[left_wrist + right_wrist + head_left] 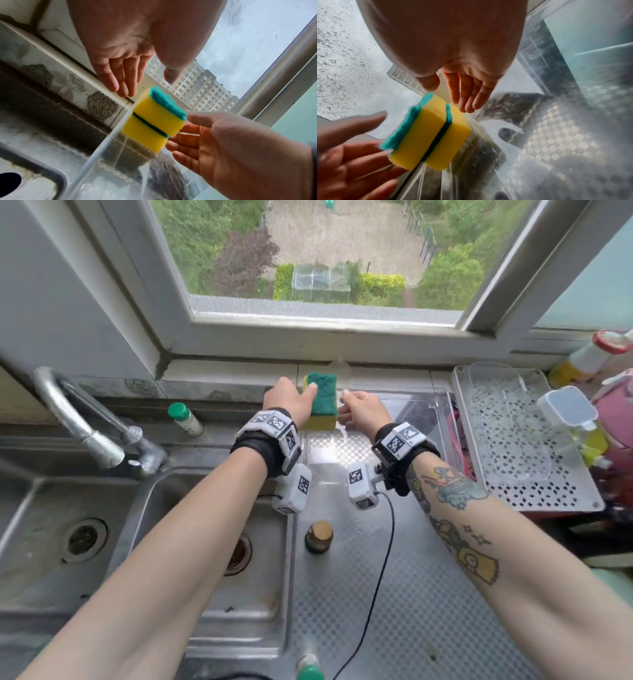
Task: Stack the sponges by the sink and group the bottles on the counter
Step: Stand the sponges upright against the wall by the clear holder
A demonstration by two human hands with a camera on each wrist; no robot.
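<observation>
Two sponges [321, 402] sit stacked behind the sink [144, 542], long axis pointing away, between both hands. Left hand [291, 402] and right hand [363, 410] flank them with fingers spread, equally near.

A home kitchen, several floors up: a stainless double sink [191, 542] with a curved tap [89, 422] sits under a window [308, 258] overlooking gardens (apartment blocks show in the wrist views). A perforated drying tray [527, 494], rose-patterned wall tiles [101, 105] and condiment bottles [582, 357] complete it.
</observation>
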